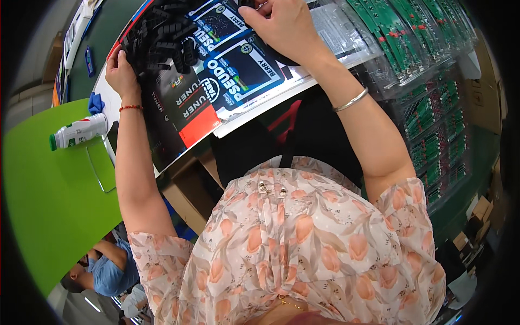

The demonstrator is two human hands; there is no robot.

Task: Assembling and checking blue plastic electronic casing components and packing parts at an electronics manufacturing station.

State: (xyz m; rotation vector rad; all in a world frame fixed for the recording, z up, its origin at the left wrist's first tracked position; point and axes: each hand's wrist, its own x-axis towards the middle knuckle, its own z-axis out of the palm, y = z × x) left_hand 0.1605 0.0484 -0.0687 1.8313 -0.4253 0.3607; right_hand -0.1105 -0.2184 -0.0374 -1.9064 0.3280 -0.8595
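Observation:
A glossy printed sheet (165, 89), mostly dark with an orange-red corner, covers the work surface. On its far left part lies a heap of small black plastic parts (162, 46). My left hand (122, 76) is at the sheet's left edge beside the heap, its fingers bent and close together; what they grip, if anything, cannot be made out. My right hand (287, 30) is over the far part of the sheet, right of two dark blue printed packet pictures (235, 73). Its fingers are curled in a pinch near the top edge, and what is between them is mostly hidden.
Clear plastic trays of green circuit boards (398, 40) stand at the right, with more stacked trays (433, 130) lower down. A white bottle with a green cap (81, 131) lies on a bright green surface (65, 200) at left, near a blue crumpled cloth (96, 103). Another person (111, 265) sits lower left.

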